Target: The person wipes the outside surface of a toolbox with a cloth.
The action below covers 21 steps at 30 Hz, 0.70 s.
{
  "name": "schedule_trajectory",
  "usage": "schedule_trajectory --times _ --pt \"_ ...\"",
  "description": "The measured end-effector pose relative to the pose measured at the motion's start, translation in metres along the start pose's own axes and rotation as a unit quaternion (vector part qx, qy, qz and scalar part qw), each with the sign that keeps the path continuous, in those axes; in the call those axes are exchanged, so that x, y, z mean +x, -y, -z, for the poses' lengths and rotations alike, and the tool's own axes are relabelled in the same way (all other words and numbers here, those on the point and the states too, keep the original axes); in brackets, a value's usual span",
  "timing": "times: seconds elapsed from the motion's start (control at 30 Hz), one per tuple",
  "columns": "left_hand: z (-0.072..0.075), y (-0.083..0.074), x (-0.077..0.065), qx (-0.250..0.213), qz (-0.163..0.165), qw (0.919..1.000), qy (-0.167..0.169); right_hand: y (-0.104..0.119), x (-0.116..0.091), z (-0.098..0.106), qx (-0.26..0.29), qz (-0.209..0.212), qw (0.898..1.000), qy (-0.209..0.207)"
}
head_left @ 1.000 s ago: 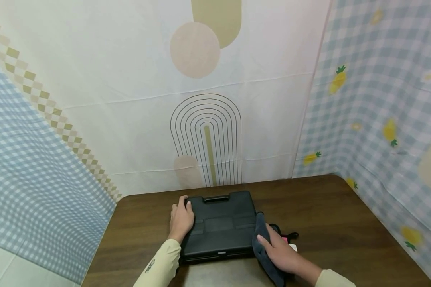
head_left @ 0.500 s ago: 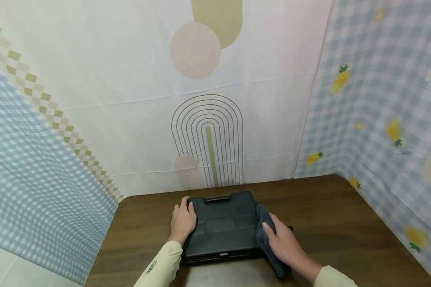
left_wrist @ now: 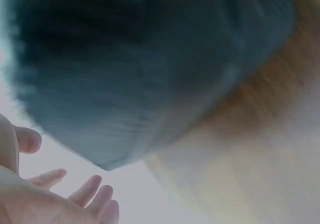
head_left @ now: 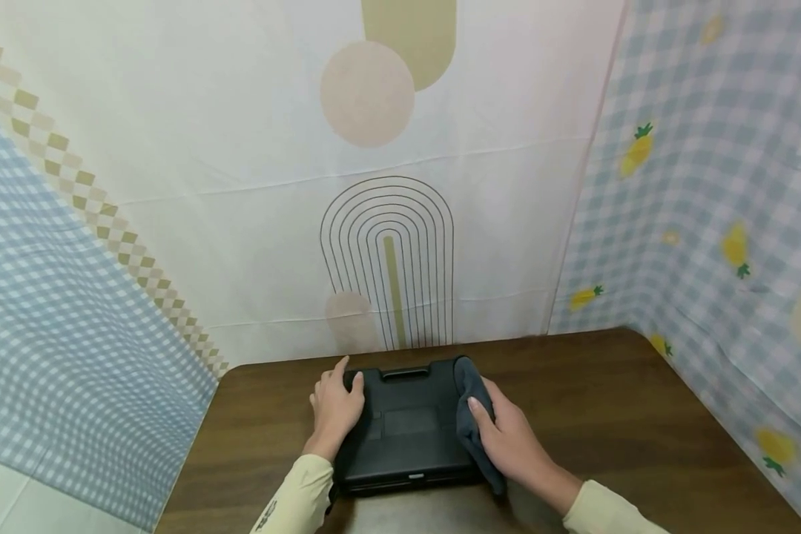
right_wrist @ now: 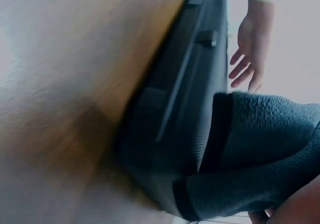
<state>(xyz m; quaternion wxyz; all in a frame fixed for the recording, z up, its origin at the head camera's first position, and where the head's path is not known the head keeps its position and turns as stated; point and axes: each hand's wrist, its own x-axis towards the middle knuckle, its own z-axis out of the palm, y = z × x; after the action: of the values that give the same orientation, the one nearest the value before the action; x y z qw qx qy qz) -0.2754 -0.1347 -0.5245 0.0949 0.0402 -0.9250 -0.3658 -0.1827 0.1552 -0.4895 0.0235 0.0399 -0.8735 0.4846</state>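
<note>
A black plastic carrying case (head_left: 410,423) with a handle cut-out (head_left: 405,372) at its far edge lies closed on the table. My right hand (head_left: 514,437) holds a dark grey-blue cloth (head_left: 470,408), thumb on top, over the case's right edge near its far corner. The right wrist view shows the cloth (right_wrist: 270,129) folded, its darker hem bands alongside the case (right_wrist: 175,84). At the case's left edge is my left hand (head_left: 337,408), fingers apart; in the right wrist view that left hand (right_wrist: 253,44) has extended fingers. A blurred dark surface fills much of the left wrist view.
The brown wooden table (head_left: 594,400) has rounded far corners. A greyish shiny patch (head_left: 427,513) lies in front of the case. White patterned fabric (head_left: 240,259) hangs behind the table, with blue checked cloth (head_left: 87,334) on the left and pineapple-print checked fabric (head_left: 681,185) on the right.
My right hand has moved the cloth away from me and left, from beside the case's right edge onto its far right corner. My left hand's fingers have spread and shifted slightly left.
</note>
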Motion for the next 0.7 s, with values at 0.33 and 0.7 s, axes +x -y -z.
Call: schedule_trajectory --times 0.33,0.7 --pt "0.011 -0.018 -0.050 -0.013 -0.090 0.9958 -0.015 0.021 -0.014 -0.001 0.023 0.070 0.997 -0.004" --pt "0.011 -0.046 -0.078 -0.161 -0.053 0.9815 0.090 0.028 -0.012 -0.024 0.017 0.100 0.994 0.042"
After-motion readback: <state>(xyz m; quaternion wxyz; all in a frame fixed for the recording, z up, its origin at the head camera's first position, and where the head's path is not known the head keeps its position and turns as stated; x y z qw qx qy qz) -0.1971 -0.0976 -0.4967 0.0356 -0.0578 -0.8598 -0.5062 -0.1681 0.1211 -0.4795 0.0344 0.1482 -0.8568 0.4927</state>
